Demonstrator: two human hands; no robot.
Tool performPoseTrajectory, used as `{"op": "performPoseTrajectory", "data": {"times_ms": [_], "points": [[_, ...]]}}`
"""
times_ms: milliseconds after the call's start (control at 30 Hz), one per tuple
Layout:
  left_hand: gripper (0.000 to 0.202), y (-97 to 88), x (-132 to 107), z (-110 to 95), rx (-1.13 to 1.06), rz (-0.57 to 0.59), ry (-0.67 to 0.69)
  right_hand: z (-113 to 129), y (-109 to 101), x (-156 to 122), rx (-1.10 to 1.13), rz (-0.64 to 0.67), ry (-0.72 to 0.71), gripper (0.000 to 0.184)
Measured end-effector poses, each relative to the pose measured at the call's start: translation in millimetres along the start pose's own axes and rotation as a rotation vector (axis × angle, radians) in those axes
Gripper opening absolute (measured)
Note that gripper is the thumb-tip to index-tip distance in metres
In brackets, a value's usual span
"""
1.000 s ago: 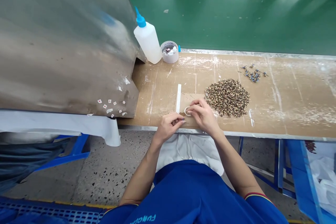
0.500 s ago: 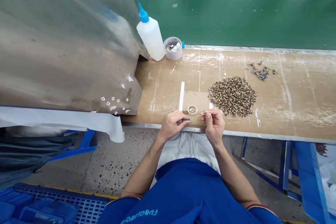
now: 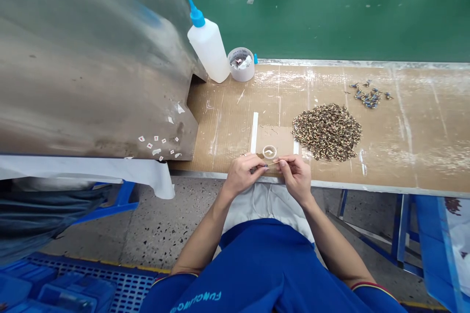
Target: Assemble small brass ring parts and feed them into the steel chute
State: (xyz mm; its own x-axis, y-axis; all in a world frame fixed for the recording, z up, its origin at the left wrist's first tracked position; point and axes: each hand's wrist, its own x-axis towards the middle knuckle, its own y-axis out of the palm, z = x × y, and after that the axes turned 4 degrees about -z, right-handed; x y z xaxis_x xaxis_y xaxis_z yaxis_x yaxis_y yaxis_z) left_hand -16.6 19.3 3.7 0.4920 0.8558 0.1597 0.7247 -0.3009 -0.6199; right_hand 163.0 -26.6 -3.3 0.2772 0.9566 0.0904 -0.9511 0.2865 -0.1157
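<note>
right grip [image 3: 295,177] narrow, pinching thin stick [image 3: 273,162] just below small clear cup [image 3: 269,151] on cardboard pad [image 3: 276,134]; left grip [image 3: 244,174] narrow, any held item too small to tell; slow, braced fingertip control advisable above worktop [image 3: 414,156].

The only legible lettering is 1 line of white capitals [image 3: 196,301] printed on the chest of the blue work shirt [image 3: 257,264], just below the front edge of the cardboard-covered workbench [image 3: 385,176]. It reads roughly "FUNGUMOO", with the first 3 letters, "FUN", clear and the rest uncertain. Left of that workbench, the small white paper scraps [image 3: 157,145] stuck to the steel panel [image 3: 91,73] carry red marks too small to read.
</note>
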Motion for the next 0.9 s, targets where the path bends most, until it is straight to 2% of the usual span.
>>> {"op": "performPoseTrajectory", "data": {"times_ms": [467, 900], "points": [[0.03, -1.1, 0.1, 0.3, 0.008, -0.031, 0.088, -4.1, -2.0, -0.8, -0.048, 0.058, -0.083, 0.022], [0.032, -4.5, 0.9, 1.8, -0.068, -0.068, 0.128, 1.3, 1.6, 2.0, -0.066, 0.039, -0.162, 0.018]]}}
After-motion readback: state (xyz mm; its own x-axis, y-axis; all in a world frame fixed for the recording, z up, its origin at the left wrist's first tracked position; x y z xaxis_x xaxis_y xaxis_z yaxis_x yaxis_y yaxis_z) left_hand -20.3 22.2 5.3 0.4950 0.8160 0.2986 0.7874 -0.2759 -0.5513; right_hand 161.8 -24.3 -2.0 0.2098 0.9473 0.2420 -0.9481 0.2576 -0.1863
